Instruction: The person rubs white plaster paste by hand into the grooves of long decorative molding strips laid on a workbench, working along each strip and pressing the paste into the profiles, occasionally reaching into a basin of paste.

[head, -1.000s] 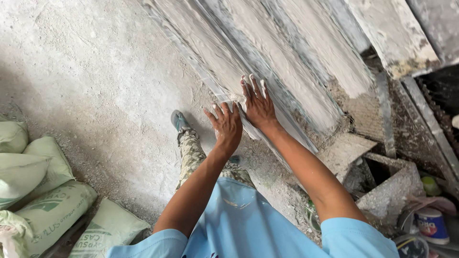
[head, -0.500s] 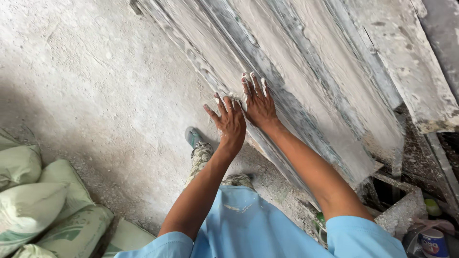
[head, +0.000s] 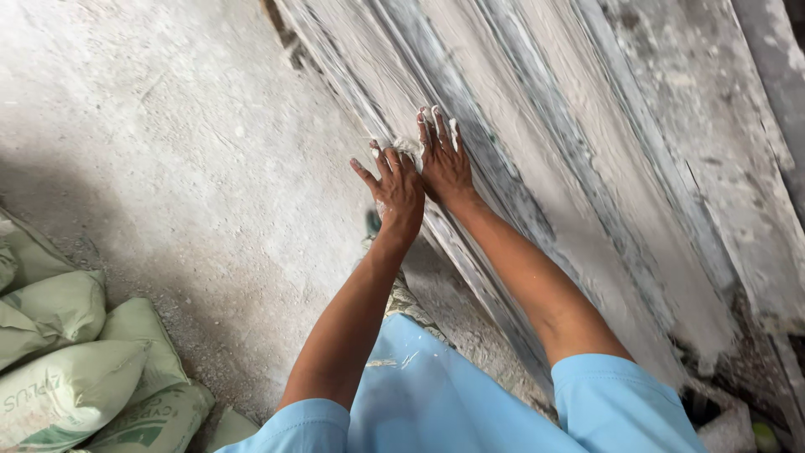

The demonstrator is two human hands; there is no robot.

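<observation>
On the mould (head: 537,168), our left hand (head: 397,191) and right hand (head: 443,159) lie flat, fingers spread, holding nothing, smoothing plaster; next likely sliding along its ridges.

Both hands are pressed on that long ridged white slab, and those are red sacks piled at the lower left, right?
Not quite. The sacks are pale green, not red, as the head view shows. The rest holds: the left hand and the right hand both press on the long ridged white slab, and the sacks are piled at the lower left.
</observation>
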